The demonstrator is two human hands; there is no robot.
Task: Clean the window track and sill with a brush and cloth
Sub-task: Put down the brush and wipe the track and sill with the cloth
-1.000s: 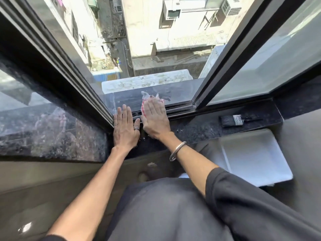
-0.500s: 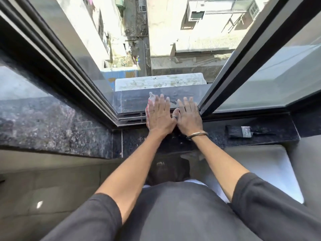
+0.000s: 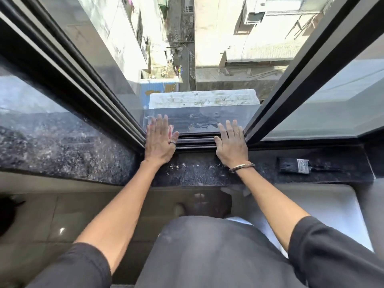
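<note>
1. The left hand (image 3: 159, 140) lies flat, palm down, fingers straight and close together, at the left end of the open window track (image 3: 196, 140), right against the left frame (image 3: 116, 113).
2. A pink and white cloth (image 3: 170, 129) is pressed under that hand; only a small edge shows past the forefinger side, so most of it is hidden.
3. A dark ring (image 3: 172, 143) sits on the left thumb.
4. The right hand (image 3: 231, 143) also lies flat and empty, fingers slightly spread, at the right end of the track beside the right sash frame (image 3: 291, 84). Its fingertips reach over the rails to the outer ledge (image 3: 199, 119).
5. A metal bangle (image 3: 242, 167) circles the right wrist.
6. The two hands are well apart, with bare dark rails of the track between them.
7. Both heels of the hands rest on the dark speckled stone sill (image 3: 193, 171), where pale specks of dust show between the wrists.
8. The brush (image 3: 295, 165), with black bristles and a metal ferrule, lies on the sill to the right of the right hand, apart from it, bristles pointing left.
9. The outer ledge looks smeared and patchy; beyond it is a stained white unit top (image 3: 203, 98).
10. Dark sleeves cover both upper arms.
</note>
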